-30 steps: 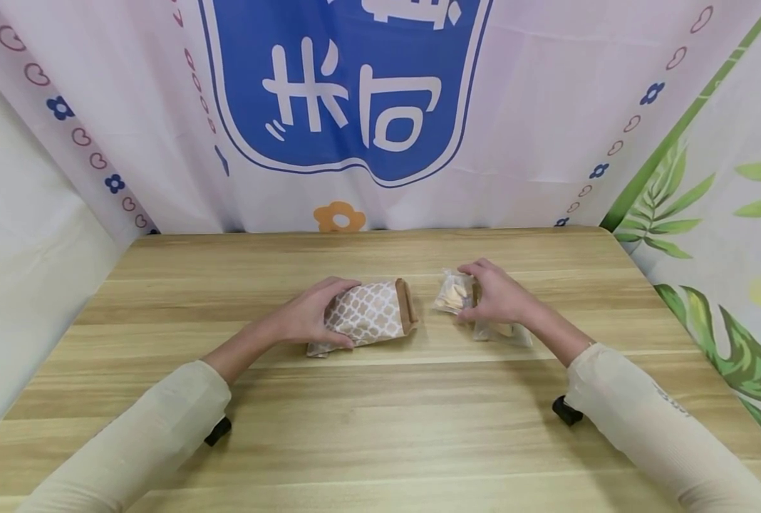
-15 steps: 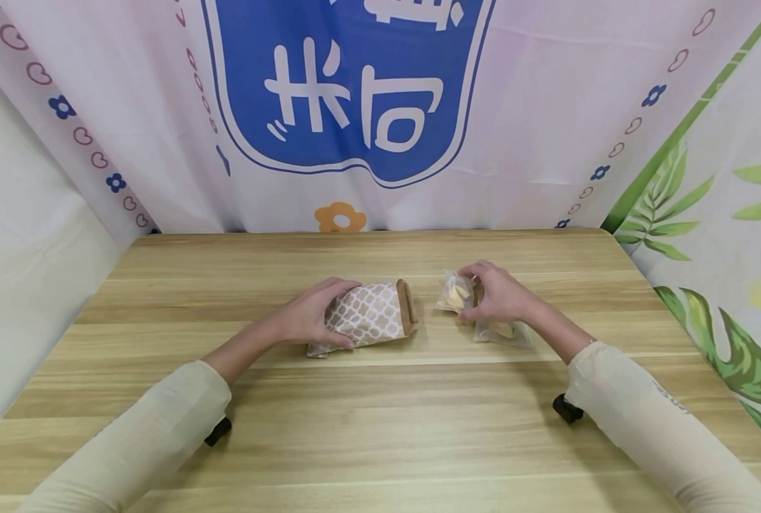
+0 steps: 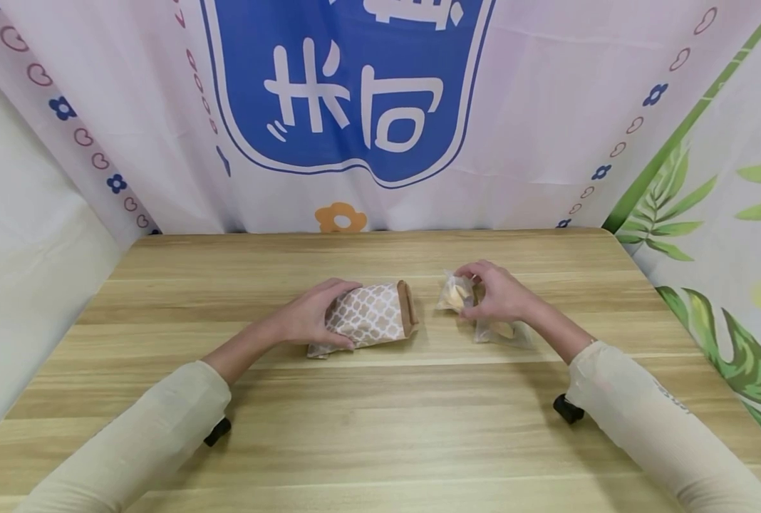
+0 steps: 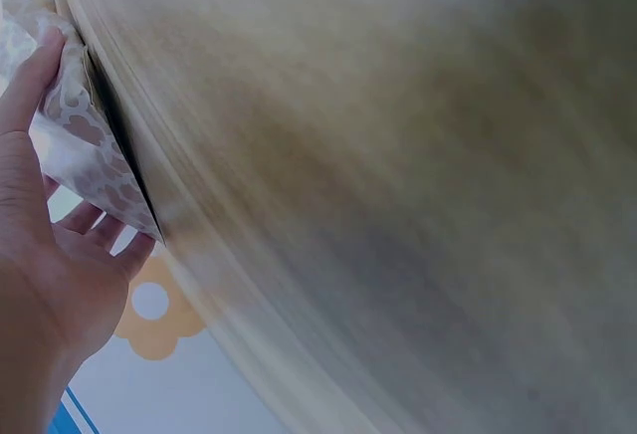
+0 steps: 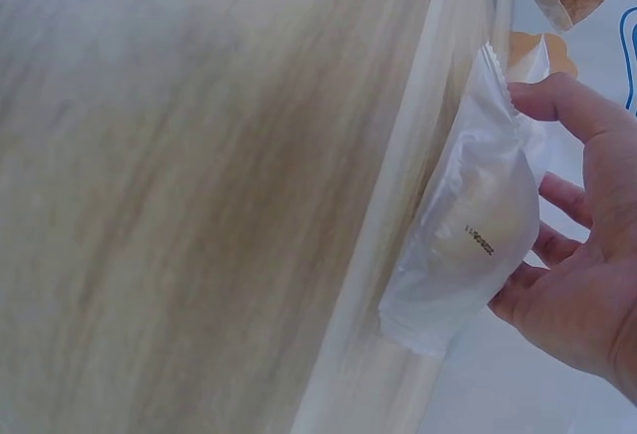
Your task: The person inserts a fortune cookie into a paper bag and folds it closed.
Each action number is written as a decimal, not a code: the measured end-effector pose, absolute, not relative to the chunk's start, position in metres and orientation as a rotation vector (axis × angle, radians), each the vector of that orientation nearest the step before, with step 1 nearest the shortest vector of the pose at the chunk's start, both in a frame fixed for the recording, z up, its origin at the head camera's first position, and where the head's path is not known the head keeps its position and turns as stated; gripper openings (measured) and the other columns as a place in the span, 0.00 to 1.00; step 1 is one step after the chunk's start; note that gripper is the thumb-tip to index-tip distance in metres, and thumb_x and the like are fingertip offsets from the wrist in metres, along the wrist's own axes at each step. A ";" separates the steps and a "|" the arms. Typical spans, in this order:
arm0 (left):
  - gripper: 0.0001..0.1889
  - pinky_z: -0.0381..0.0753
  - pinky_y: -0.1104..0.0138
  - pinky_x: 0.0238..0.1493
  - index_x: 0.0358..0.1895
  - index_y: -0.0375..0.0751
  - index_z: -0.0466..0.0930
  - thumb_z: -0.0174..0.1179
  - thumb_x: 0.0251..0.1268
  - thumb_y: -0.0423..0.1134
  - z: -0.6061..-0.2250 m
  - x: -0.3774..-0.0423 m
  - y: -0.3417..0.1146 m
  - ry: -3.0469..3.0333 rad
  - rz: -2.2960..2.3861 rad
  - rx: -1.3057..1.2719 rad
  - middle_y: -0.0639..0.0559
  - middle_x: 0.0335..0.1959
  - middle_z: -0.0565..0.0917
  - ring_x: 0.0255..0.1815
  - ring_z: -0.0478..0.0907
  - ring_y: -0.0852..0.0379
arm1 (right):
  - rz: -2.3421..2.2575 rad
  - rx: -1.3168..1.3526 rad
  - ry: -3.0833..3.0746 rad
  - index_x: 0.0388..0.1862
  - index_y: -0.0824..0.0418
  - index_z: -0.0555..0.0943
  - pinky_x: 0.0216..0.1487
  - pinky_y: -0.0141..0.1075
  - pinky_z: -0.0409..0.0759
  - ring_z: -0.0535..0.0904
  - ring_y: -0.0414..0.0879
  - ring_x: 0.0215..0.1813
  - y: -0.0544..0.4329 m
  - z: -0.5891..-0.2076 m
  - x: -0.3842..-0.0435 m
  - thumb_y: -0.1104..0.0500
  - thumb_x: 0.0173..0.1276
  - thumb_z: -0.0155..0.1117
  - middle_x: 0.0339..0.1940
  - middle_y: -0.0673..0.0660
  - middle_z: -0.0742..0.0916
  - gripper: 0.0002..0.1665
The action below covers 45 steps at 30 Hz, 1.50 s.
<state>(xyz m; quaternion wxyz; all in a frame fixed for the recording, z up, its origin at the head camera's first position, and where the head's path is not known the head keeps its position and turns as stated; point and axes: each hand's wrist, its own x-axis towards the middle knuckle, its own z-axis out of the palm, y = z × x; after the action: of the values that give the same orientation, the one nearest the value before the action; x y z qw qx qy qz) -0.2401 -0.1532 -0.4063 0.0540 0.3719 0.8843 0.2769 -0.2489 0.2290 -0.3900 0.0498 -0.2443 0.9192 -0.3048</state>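
Right hand (image 3: 497,293) edges slightly left over far sachet (image 3: 455,293); bag (image 3: 370,313) unmoved on table (image 3: 368,427). Left hand (image 3: 313,313) clasps bag's end, thumb opposite fingers; right fingers and thumb curl round far sachet, near sachet (image 5: 463,235) below; right grasp seems settling

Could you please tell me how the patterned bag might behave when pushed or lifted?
The bag will probably flex, as its sides look thin and creased. Lying on its side, it seems unlikely to tip. Whether it is full is unclear, leaving its weight uncertain.
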 end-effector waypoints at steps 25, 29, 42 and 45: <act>0.56 0.72 0.43 0.71 0.76 0.33 0.65 0.84 0.44 0.54 -0.405 -0.239 -0.153 2.689 0.850 1.122 0.37 0.67 0.75 0.67 0.74 0.39 | -1.000 -0.751 2.800 0.67 0.67 0.77 0.38 0.39 0.82 0.80 0.59 0.53 0.225 -0.383 -0.244 0.63 0.53 0.74 0.60 0.69 0.78 0.39; 0.57 0.72 0.43 0.71 0.76 0.33 0.64 0.84 0.44 0.53 -0.407 -0.240 -0.154 2.694 0.842 1.126 0.37 0.67 0.75 0.67 0.74 0.39 | -1.003 -0.752 2.794 0.69 0.66 0.77 0.38 0.39 0.84 0.82 0.59 0.49 0.225 -0.383 -0.243 0.63 0.53 0.74 0.64 0.72 0.77 0.40; 0.57 0.71 0.44 0.72 0.77 0.33 0.64 0.84 0.43 0.53 -0.408 -0.240 -0.153 2.684 0.856 1.121 0.37 0.68 0.75 0.68 0.73 0.40 | -1.040 -0.775 2.796 0.69 0.73 0.73 0.35 0.34 0.83 0.82 0.62 0.55 0.220 -0.383 -0.245 0.65 0.53 0.76 0.59 0.70 0.81 0.43; 0.57 0.71 0.43 0.72 0.77 0.33 0.64 0.84 0.43 0.53 -0.407 -0.240 -0.154 2.682 0.860 1.126 0.36 0.68 0.74 0.68 0.73 0.40 | -1.049 -0.767 2.797 0.68 0.75 0.73 0.36 0.35 0.83 0.82 0.62 0.56 0.220 -0.383 -0.244 0.65 0.53 0.77 0.59 0.70 0.81 0.43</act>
<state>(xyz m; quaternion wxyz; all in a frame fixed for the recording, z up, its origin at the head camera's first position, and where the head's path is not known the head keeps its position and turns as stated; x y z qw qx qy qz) -0.2400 -0.1535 -0.4073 0.0540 0.3706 0.8829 0.2831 -0.2441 0.2198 -0.3828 0.0286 -0.2484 0.9066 -0.3399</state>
